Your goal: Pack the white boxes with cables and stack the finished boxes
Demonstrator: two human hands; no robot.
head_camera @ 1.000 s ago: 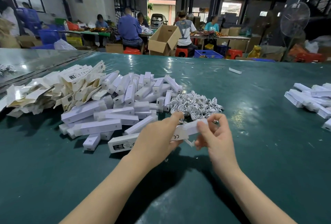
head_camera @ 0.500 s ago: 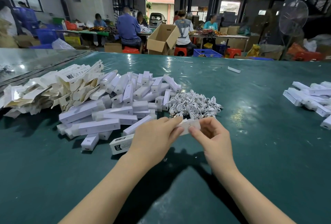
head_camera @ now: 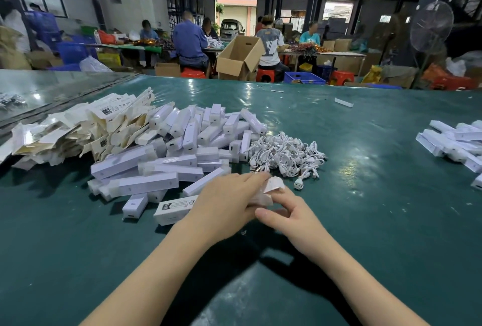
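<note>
Beside the cable pile (head_camera: 287,153) on the green table (head_camera: 370,208), the left hand (head_camera: 227,201) clamps curled fingers over a white box (head_camera: 170,208) while the right hand (head_camera: 290,214) pinches its end flap (head_camera: 273,184), apparently closing it; next, the flap needs tucking squarely before transfer to the finished boxes (head_camera: 452,141).

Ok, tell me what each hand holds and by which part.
One white box, shared: the grip of the left hand is over its middle, that of the right hand pinches its right end, at the flap.
</note>
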